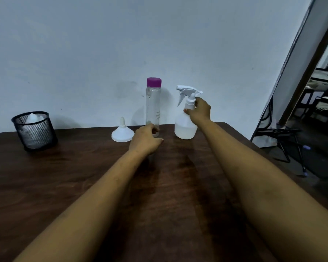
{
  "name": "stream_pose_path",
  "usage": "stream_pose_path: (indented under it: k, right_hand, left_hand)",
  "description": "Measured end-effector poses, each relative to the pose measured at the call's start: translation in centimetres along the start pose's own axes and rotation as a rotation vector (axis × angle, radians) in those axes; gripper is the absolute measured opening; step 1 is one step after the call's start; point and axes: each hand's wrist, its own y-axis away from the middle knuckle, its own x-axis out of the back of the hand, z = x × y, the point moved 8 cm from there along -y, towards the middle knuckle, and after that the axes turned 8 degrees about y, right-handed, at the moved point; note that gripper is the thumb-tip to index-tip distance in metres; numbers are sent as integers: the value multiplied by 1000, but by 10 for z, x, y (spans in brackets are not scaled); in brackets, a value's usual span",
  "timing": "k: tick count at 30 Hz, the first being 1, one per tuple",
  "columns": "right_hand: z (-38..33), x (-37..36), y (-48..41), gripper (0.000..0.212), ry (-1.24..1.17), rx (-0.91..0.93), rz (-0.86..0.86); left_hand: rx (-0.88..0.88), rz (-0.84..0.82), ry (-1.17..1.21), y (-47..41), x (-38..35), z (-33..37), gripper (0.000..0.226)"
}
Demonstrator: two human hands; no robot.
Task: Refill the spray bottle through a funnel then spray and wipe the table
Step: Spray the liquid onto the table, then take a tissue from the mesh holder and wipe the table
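Observation:
A white spray bottle (184, 127) with a trigger head stands at the back of the dark wooden table (83, 176). My right hand (201, 109) grips its neck just under the trigger. Left of it stands a tall clear bottle (153, 104) with a purple cap. My left hand (146, 139) is at the foot of that bottle, fingers curled near its base; whether it grips the bottle is hidden. A white funnel (122, 132) lies upside down on the table, spout up, just left of my left hand.
A black mesh cup (35, 130) holding a white cloth stands at the back left. A pale wall rises right behind the table's far edge. Beyond the table's right edge are a leaning panel and black metal stands (284, 140).

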Motion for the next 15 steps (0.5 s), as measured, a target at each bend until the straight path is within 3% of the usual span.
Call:
stream_pose_path:
  k: [5,10,13,15]
  right_hand:
    - [2,-14,-17,36,-8,12,-27]
    - [11,-25,-23,51,4,-1,-88]
    - [10,-21,-7,65,-61,-136,125]
    - [-5,-17,27,53,-169,-212,377]
  left_hand:
    - [8,5,28,-12,-5,-8,30]
    - [44,0,40,-12,0,-30,28]
    - [65,18,43,-8,13,-44,25]
    - [79,68,64,-5,30,-52,25]
